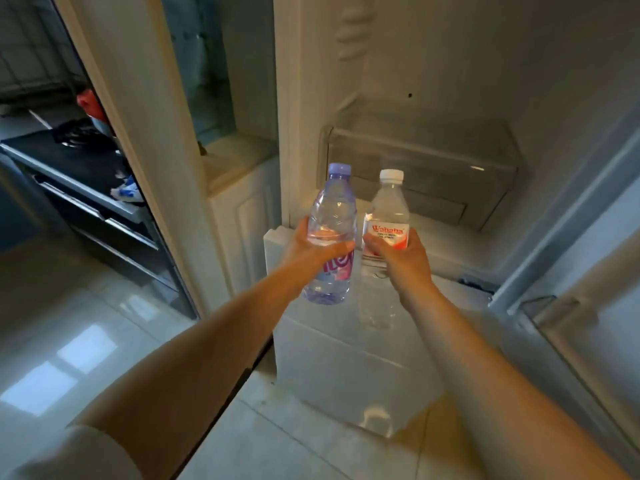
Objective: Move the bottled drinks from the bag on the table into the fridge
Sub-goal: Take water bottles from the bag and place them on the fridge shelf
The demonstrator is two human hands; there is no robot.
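Observation:
I stand in front of the open fridge (450, 81), both arms stretched toward its inside. My left hand (311, 247) grips a clear bottle with a purple cap (334, 209) and a pink and purple label, held upright. My right hand (401, 254) grips a clear bottle with a white cap (388, 209) and a red and white label, also upright. Both bottles hang side by side in front of the fridge's lower shelf, just before a clear plastic drawer (422, 161). The bag and the table are out of view.
The fridge door (571, 271) stands open at the right with a door shelf (554, 317). A white wall post (145, 133) rises at the left, with a dark kitchen counter (69, 157) beyond it. Pale floor tiles (86, 323) lie below.

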